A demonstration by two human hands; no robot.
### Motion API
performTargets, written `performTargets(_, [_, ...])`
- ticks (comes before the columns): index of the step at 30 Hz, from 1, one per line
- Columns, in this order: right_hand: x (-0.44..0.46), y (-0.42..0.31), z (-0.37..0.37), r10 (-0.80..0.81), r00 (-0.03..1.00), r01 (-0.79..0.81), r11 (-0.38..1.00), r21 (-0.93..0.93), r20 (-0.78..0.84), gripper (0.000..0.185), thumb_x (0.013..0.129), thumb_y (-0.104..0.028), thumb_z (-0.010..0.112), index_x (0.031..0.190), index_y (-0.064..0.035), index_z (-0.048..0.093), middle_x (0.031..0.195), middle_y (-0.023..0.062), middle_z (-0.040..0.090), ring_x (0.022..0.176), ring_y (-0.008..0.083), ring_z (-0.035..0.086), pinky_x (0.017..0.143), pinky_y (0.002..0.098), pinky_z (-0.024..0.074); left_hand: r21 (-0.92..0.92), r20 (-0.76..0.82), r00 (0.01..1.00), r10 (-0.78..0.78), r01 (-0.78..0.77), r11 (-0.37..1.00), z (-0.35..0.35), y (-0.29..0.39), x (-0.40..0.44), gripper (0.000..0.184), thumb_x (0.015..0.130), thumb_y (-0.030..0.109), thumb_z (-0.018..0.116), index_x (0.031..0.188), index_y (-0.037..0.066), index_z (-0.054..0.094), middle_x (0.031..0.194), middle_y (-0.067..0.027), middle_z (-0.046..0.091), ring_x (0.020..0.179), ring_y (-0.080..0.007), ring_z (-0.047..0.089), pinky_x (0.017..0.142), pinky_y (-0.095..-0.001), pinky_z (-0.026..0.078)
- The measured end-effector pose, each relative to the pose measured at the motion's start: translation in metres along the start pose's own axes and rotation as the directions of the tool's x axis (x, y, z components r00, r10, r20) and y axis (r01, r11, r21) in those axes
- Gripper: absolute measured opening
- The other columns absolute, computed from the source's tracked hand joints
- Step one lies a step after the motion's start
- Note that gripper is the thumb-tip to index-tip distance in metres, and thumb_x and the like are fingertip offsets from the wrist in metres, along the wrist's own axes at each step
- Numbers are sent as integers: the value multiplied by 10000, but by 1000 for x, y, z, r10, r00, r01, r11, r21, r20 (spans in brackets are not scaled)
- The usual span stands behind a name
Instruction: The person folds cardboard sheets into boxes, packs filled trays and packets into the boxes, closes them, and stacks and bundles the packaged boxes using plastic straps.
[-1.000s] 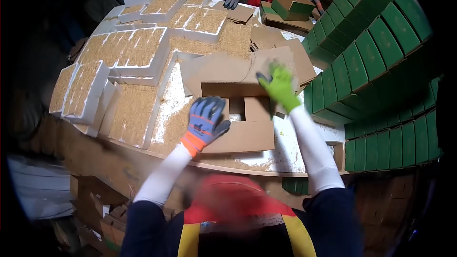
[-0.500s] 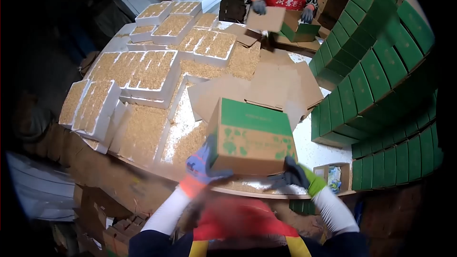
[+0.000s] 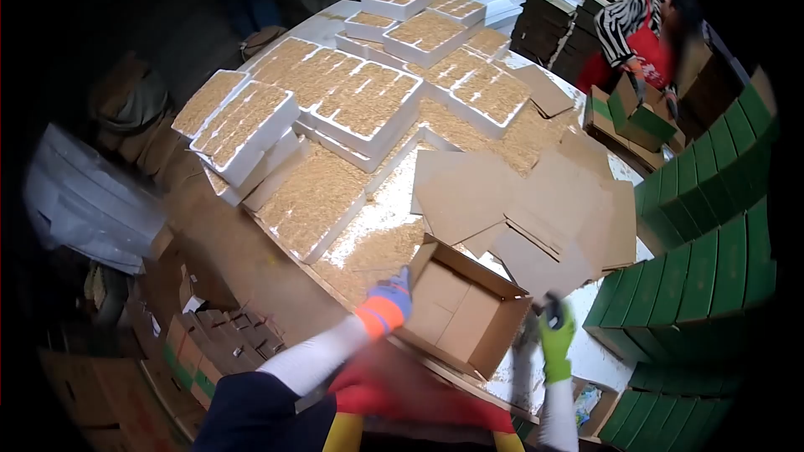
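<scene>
An open cardboard box (image 3: 448,318) rests at the near edge of the table, its opening facing up and its brown inside bare. My left hand (image 3: 390,300), in a blue and orange glove, has its fingers closed at the box's left wall. Just beyond the right wall is my right hand (image 3: 554,328), in a dark glove with a bright green cuff. It is smeared by motion, so its fingers and any contact with the box are unclear. Flat cardboard sheets (image 3: 544,201) lie overlapped behind the box.
White foam trays (image 3: 368,109) filled with tan, straw-like material stand stacked at the left and back. Loose tan material (image 3: 310,192) covers part of the table. Green boxes (image 3: 699,276) are stacked along the right. A co-worker (image 3: 636,42) handles another box (image 3: 641,121) at the far right.
The box has turned from showing its green printed side to its open inside. My right hand has come away from its lower corner. The view has swung, shifting the table contents rightward.
</scene>
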State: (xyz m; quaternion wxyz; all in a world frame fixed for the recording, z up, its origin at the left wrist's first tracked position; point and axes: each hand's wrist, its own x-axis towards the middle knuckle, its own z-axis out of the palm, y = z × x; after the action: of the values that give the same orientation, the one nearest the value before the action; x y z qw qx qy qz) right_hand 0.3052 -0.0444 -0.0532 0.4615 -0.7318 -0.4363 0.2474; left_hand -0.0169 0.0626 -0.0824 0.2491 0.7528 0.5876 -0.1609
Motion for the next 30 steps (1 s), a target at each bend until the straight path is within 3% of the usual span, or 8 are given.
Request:
performTargets(3, [78, -86, 59, -310, 942, 305, 951, 58, 125, 373, 853, -68, 573, 1219, -11, 532, 1119, 96, 591, 968, 166, 575, 815, 290, 484, -25, 12, 999, 39, -39, 999, -6, 5, 2, 602, 879, 175, 392, 1442, 7, 261, 1199, -228, 578, 961, -341, 620, 818, -448, 481])
performTargets(5, [112, -143, 138, -157, 866, -110, 866, 487, 475, 569, 875, -145, 636, 1360, -27, 363, 1189, 138, 546, 1068, 181, 536, 874, 278, 455, -168, 7, 998, 69, -66, 983, -20, -8, -2, 595, 884, 211, 402, 1430, 10, 277, 1200, -232, 577, 986, -351, 613, 840, -445, 474])
performTargets(8, [160, -209, 266, 121, 822, -305, 919, 251, 556, 1056, 743, -539, 708, 1461, -6, 146, 1326, 244, 445, 1179, 308, 482, 915, 383, 447, -342, 53, 995, 85, -62, 938, -28, -21, -3, 601, 887, 284, 425, 1410, 17, 297, 1209, -238, 569, 1043, -367, 593, 892, -437, 455])
performTargets(10, [206, -223, 364, 290, 863, -321, 947, 5, 413, 1248, 671, -718, 654, 1457, 54, 69, 1391, 300, 361, 1256, 402, 411, 963, 444, 411, -350, 92, 995, 46, -11, 937, -27, -19, -4, 656, 876, 347, 459, 1412, 18, 270, 1242, -240, 547, 1106, -380, 563, 956, -434, 432])
performTargets(13, [214, -204, 444, 249, 957, -260, 964, 59, 150, 1028, 724, -498, 747, 1408, 71, 231, 1356, 261, 434, 1213, 318, 473, 923, 414, 444, -408, -109, 971, 214, -240, 881, 9, -31, 13, 547, 856, 346, 510, 1324, 76, 425, 1286, -214, 515, 1136, -377, 534, 952, -434, 436])
performTargets(18, [186, -193, 351, 212, 896, -390, 797, 461, 391, 772, 760, -276, 785, 1364, -35, 368, 1215, 151, 556, 1018, 191, 574, 757, 331, 522, -204, -325, 941, 95, -168, 964, 3, -21, 1, 767, 858, 461, 534, 1433, 26, 272, 1362, -260, 428, 1227, -403, 452, 1034, -402, 373])
performTargets(19, [171, -193, 316, 191, 865, -457, 685, 568, 465, 784, 760, -269, 787, 1378, -51, 358, 1234, 130, 552, 1048, 191, 574, 784, 332, 528, -511, -245, 963, 112, -226, 829, 5, -26, 8, 785, 859, 511, 530, 1426, 23, 293, 1384, -256, 408, 1264, -396, 417, 1065, -399, 337])
performTargets(30, [83, -189, -17, 256, 670, -435, 896, 90, 697, 681, 771, -218, 762, 1335, 8, 456, 1257, 95, 558, 1140, 161, 525, 991, 296, 404, -539, -180, 936, 302, -351, 766, -30, -48, 29, 530, 915, 346, 506, 1368, 85, 417, 1164, -220, 599, 1059, -382, 580, 889, -432, 461])
